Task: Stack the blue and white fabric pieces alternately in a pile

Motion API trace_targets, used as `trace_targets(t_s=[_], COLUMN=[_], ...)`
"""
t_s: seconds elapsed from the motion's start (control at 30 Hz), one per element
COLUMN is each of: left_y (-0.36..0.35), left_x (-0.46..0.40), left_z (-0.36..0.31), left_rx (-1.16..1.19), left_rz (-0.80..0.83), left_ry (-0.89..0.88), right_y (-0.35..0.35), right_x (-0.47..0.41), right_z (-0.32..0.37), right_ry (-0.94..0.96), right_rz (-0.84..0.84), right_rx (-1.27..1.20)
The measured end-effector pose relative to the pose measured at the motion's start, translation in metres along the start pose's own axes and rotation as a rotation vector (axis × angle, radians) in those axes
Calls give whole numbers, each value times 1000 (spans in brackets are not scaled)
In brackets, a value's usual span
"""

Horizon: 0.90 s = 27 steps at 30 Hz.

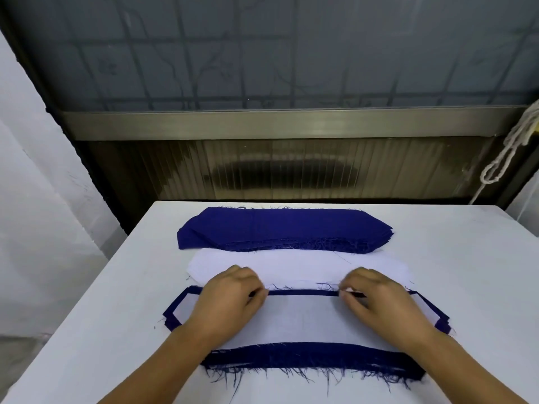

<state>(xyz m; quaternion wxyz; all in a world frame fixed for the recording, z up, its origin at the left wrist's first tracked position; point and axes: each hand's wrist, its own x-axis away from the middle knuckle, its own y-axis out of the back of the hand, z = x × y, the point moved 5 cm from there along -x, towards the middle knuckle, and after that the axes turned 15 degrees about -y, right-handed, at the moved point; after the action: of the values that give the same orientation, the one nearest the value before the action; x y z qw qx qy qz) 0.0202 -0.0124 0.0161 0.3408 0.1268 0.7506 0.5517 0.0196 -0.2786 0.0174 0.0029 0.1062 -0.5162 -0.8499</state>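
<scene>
Head view, worktop (455, 258): a white surface is carrying three lots of fabric, laid out one behind the other.
Landmark, mixed pile (300, 325): it is sitting nearest the person, a white piece lying on top with a frayed blue piece (315, 364) showing as a border all round it, widest along the near edge.
White stack (303, 268): it is lying just beyond the mixed pile, its near edge touching or just overlapping the pile's far edge.
Blue stack (284, 228): it is resting farther still from the mixed pile, just behind the white stack, its frayed near edge running along the white stack's far edge.
Left hand (233, 298): it is coming in over the mixed pile's left part, fingers curled, tips pinching at the far edge of the top white piece; exactly what lies between the fingertips I cannot tell.
Right hand (379, 298): it is reaching over the mixed pile's right part, fingers curled, thumb and forefinger pinching a white edge at the pile's far border.
Rope (507, 150): a knotted pale cord is hanging well beyond the mixed pile, at the far right.
</scene>
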Motion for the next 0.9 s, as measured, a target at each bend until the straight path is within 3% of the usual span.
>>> trace_targets(t_s=[0.23,0.43,0.7,0.9], left_y=[-34,-45,-41,-41], left_x=[-44,-28,-24,-25], left_z=[22,47,46,45], left_rx=[29,130,69,72], left_rz=[36,51,-11,-9], left_ry=[53,157,201,163], right_y=[-26,-35,-35,-36], right_x=[-56,-56,-53,-49], right_z=[-13,-40,-44,-46], right_ry=[-149,-167,-185,-209], right_rz=[46,66,4,125], right_rx=[5,-33,13,-92])
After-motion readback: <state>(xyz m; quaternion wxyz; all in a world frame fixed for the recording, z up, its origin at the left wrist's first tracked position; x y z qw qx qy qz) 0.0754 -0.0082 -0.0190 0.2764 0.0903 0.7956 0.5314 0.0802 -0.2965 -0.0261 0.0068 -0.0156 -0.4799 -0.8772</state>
